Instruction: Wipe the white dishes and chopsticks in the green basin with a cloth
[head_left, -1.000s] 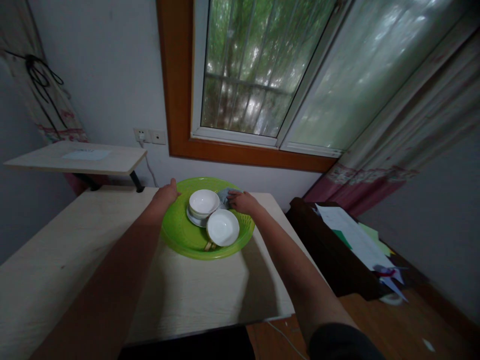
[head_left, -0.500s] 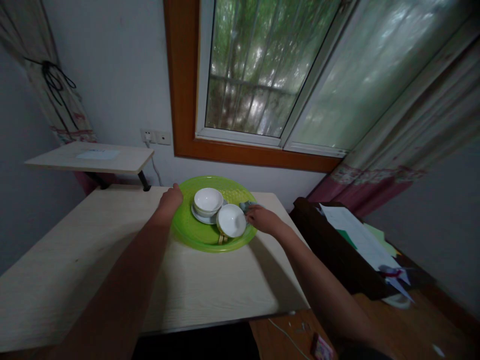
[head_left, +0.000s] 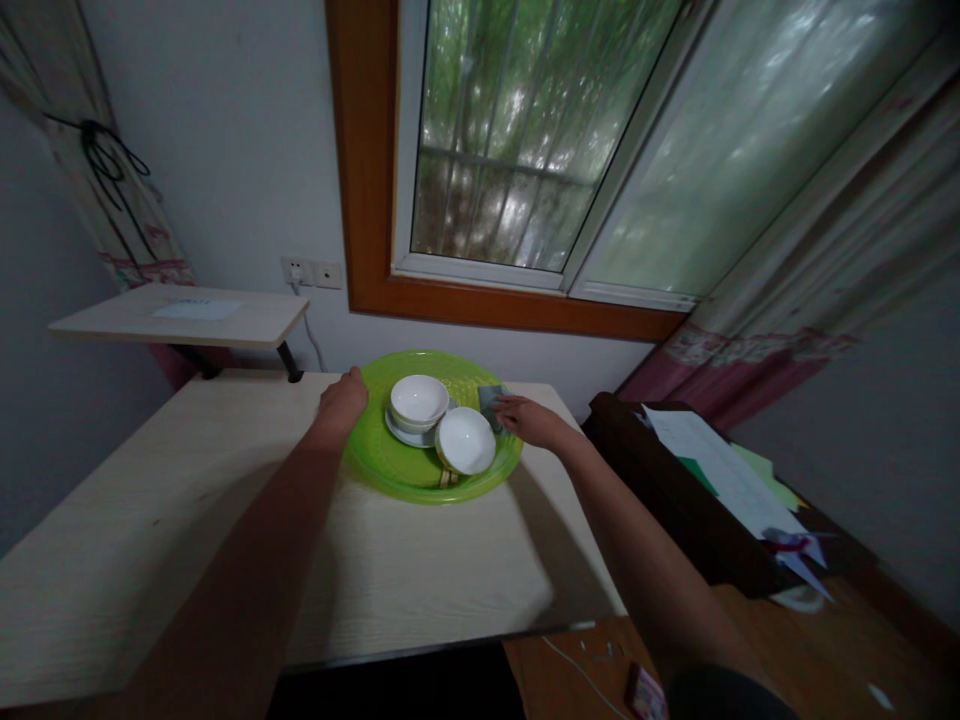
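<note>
A round lime-green plastic tray (head_left: 375, 470) with a raised rim rests on the table. My left hand (head_left: 343, 400) is closed on its left rim. Inside, stacked white bowls (head_left: 420, 400) stand on a light plate (head_left: 409, 436). Another white bowl (head_left: 466, 442) leans tilted beside them, with the ends of light wooden pieces (head_left: 448, 478) showing under it. At the tray's right side, my right hand (head_left: 525, 418) has its fingers over a grey-green cloth (head_left: 489, 402), holding it against the tray. The fingers partly cover the cloth.
The pale wooden table (head_left: 405, 570) stands against the wall under a window. A small raised shelf (head_left: 187, 315) is at its back left. To the right is a dark brown piece of furniture (head_left: 660, 490) with papers (head_left: 720, 470) on it. A cable (head_left: 581, 675) lies on the floor.
The cloth under my right hand, bunched before, now lies flatter and shows more of its surface. My right hand has shifted slightly right and up. My left hand stays on the rim.
</note>
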